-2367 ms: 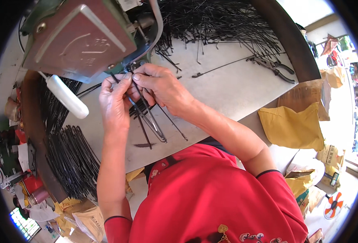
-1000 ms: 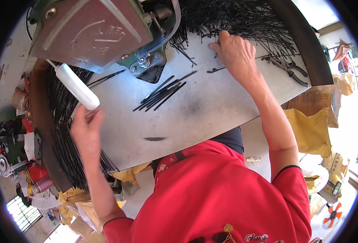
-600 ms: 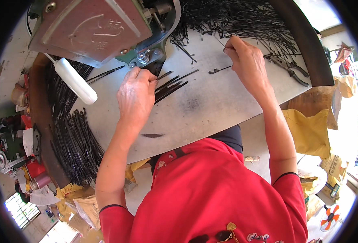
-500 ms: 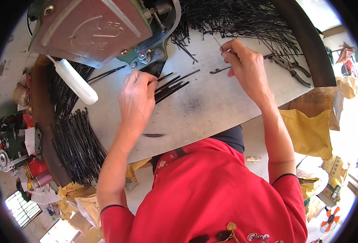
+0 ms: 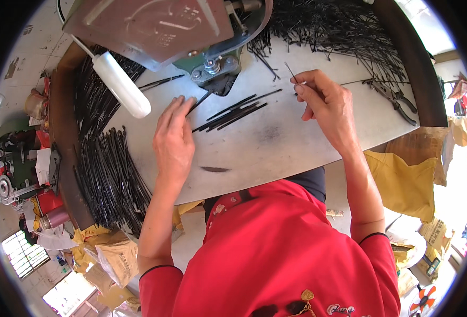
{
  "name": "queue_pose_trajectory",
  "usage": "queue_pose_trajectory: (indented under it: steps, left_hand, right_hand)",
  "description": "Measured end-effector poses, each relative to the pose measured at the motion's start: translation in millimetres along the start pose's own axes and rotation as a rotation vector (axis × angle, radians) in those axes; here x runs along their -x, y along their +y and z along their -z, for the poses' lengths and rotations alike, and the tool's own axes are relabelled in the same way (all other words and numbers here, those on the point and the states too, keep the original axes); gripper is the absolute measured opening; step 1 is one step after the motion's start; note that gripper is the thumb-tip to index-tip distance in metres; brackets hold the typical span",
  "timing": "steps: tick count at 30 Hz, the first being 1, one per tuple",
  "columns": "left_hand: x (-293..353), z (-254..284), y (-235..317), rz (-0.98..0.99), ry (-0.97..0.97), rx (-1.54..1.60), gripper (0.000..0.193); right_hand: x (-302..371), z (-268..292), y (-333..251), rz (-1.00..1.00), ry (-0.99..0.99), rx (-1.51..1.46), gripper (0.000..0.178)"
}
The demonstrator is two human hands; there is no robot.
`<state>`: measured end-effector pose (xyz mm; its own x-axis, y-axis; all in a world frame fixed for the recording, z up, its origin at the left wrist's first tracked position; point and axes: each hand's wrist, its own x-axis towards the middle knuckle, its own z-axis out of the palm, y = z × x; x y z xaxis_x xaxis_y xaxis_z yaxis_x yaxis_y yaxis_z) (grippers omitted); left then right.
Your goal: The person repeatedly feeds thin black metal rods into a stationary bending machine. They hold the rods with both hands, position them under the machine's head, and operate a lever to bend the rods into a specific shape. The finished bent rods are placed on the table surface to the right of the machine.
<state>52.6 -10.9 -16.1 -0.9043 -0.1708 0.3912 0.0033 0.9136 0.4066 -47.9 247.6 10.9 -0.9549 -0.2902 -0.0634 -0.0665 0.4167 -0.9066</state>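
A thin dark rod (image 5: pixel 291 72) is pinched between the thumb and fingers of my right hand (image 5: pixel 326 108), its tip pointing up and away. My left hand (image 5: pixel 173 140) lies low over the metal tabletop, fingers close together on a short black rod (image 5: pixel 199 102). That rod's far end reaches toward the base (image 5: pixel 224 79) of a press machine. Between my hands, several black rods (image 5: pixel 233 115) lie loosely side by side on the metal tabletop (image 5: pixel 244 158). My left fingertips are partly hidden from above.
The press head (image 5: pixel 154 31) overhangs at upper left, with a white handle (image 5: pixel 120 84) hanging down. Black rods pile up at the back (image 5: pixel 328 26) and left (image 5: pixel 109 179). Pliers (image 5: pixel 392 100) lie at right. A raised dark rim (image 5: pixel 421 68) edges the table.
My left hand has let go of the bunched rods, which now lie loose, and rests on another rod. A looped rod has left the tabletop beside my right hand. The view has shifted.
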Motion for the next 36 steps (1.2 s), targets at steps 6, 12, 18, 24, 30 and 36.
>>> queue_pose_trajectory:
  steps: [6,12,18,24,30,36]
  left_hand:
    - [-11,5,-3,0.120,-0.031,0.124,0.029]
    - [-11,-2,0,0.002,-0.053,-0.043,0.013]
    - [8,28,-11,-0.063,0.174,-0.121,0.023]
    - [4,23,-15,0.118,0.064,0.128,0.032]
    - [-2,10,-16,0.048,0.000,-0.060,0.014]
    - [-8,15,-14,0.087,-0.110,-0.164,0.009]
  right_hand:
    - [-1,-8,-2,0.009,-0.042,-0.020,0.015]
    - [5,-18,-5,0.038,-0.094,-0.014,0.015]
    - [5,-16,-4,0.001,-0.058,-0.032,0.015]
    - [2,-21,-8,0.028,-0.074,-0.040,0.014]
    - [9,-25,-2,0.016,-0.104,-0.059,0.015]
    - [11,-35,-3,0.005,-0.160,-0.122,0.015]
